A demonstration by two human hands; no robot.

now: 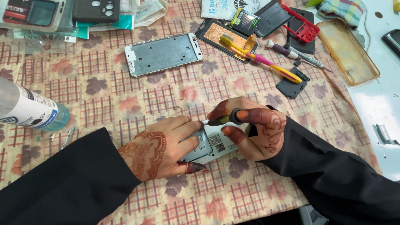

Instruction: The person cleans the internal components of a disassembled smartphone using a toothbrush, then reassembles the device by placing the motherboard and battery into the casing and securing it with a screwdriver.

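Head view looks down on a table (125,100) under a leaf-patterned cloth, where the left hand (160,148) lies flat with fingers spread, pressing down an opened phone body (212,146) near the front edge. The right hand (254,129) is clamped around a small screwdriver (223,119), its tip over the phone's upper edge, just beside the left fingertips. Farther back lie a bare metal phone frame (163,54) and a yellow-pink toothbrush (258,58); a spray bottle (29,108) lies at the left

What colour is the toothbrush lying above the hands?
The toothbrush is yellow and pink with yellow bristles, seen in the head view.
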